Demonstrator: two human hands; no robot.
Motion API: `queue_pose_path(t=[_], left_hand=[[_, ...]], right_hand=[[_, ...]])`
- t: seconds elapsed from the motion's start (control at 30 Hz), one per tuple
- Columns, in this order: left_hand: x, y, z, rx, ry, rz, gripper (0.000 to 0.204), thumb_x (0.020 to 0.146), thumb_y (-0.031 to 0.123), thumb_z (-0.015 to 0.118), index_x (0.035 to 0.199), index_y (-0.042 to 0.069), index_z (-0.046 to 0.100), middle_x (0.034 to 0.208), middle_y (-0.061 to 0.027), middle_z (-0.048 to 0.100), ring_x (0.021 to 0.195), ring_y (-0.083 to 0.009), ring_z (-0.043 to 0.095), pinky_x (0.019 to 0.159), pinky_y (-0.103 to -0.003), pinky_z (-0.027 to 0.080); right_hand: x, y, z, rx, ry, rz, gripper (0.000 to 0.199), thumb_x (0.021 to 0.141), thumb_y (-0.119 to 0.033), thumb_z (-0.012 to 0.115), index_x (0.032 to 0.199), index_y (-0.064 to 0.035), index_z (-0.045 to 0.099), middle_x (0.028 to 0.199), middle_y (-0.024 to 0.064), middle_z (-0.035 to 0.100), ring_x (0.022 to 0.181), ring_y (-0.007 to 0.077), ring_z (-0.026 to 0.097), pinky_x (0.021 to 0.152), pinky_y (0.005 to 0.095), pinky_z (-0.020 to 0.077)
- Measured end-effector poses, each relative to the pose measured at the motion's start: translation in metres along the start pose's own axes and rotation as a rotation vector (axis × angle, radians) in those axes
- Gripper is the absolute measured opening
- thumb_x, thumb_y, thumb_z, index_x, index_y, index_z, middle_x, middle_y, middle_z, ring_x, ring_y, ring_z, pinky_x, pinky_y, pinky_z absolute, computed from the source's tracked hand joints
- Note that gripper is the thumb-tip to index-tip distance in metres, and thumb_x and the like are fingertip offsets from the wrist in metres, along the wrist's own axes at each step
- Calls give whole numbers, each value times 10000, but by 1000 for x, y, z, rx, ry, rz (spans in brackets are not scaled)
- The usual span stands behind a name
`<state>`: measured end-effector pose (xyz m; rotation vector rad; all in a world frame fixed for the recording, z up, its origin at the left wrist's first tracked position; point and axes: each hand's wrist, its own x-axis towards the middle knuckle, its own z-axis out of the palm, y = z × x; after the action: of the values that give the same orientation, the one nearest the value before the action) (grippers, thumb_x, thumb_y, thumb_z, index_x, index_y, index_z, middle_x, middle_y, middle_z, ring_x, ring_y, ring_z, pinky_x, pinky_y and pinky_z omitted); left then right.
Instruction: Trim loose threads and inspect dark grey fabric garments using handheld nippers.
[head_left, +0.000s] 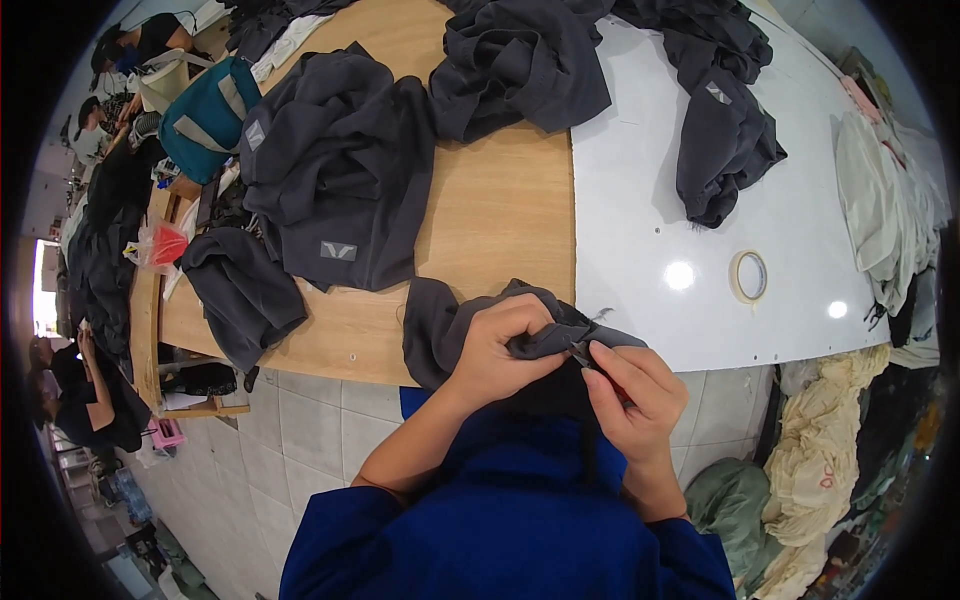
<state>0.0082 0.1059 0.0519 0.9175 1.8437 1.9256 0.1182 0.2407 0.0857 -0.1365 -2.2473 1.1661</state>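
Observation:
At the table's front edge, my left hand [505, 345] is closed on a bunched dark grey garment [435, 325], its fingers pinching a fold. Part of this cloth trails leftward over the wooden top. Close beside it, my right hand [637, 395] grips a small pair of thread snips [579, 352]. Their pointed metal tip touches or nearly touches the pinched fold; most of the tool is hidden in the palm, with a bit of red between the fingers. A loose dark thread tuft [602, 315] sticks up from the cloth.
Large dark grey garments [340, 170] with light patches lie at the left, another pile [515, 70] behind. On the white board [640, 250] at right are a tape roll [748, 276] and a grey garment [725, 150]. A teal bag [208, 120] stands far left; other people sit beyond it.

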Motion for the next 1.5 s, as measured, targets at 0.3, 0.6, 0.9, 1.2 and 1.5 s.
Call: queue_pose_path(t=[0.3,0.6,0.9,1.2,1.5], left_hand=[[2,-1,3,-7,-12,-46,278,647,-22,716,616,20,444,655,-27,492,609,-104,458,538,-235,349],[2,0,5,-44,-3,-29,276,647,-30,722,619,24,454,656,-27,504,615,-102,472,537,-234,356],[0,-1,3,113,-125,-46,229,651,25,744,649,36,515,704,-28,545,679,-166,527,642,-269,405],[-6,-5,-58,380,-464,-268,426,645,360,778,804,25,569,882,-62,544,757,-178,540,639,-274,422],[6,-16,-5,835,-167,-31,337,826,371,589,958,60,604,928,-82,591,851,-240,541,721,-316,397]], right_hand=[[-1,3,3,-52,44,-11,249,616,16,732,859,-3,683,714,89,622,586,195,596,519,257,479],[-2,4,0,106,27,90,285,660,-4,727,937,-2,662,775,99,623,624,153,593,541,225,466],[-4,10,15,170,-36,155,234,705,-24,718,928,-22,647,708,63,596,571,108,524,508,216,412],[-7,42,0,352,-83,785,210,933,-163,498,983,-2,624,578,-65,389,549,-3,322,492,168,241],[-38,66,14,-51,-54,604,196,835,-147,617,961,3,622,654,95,593,579,126,547,571,246,435]])
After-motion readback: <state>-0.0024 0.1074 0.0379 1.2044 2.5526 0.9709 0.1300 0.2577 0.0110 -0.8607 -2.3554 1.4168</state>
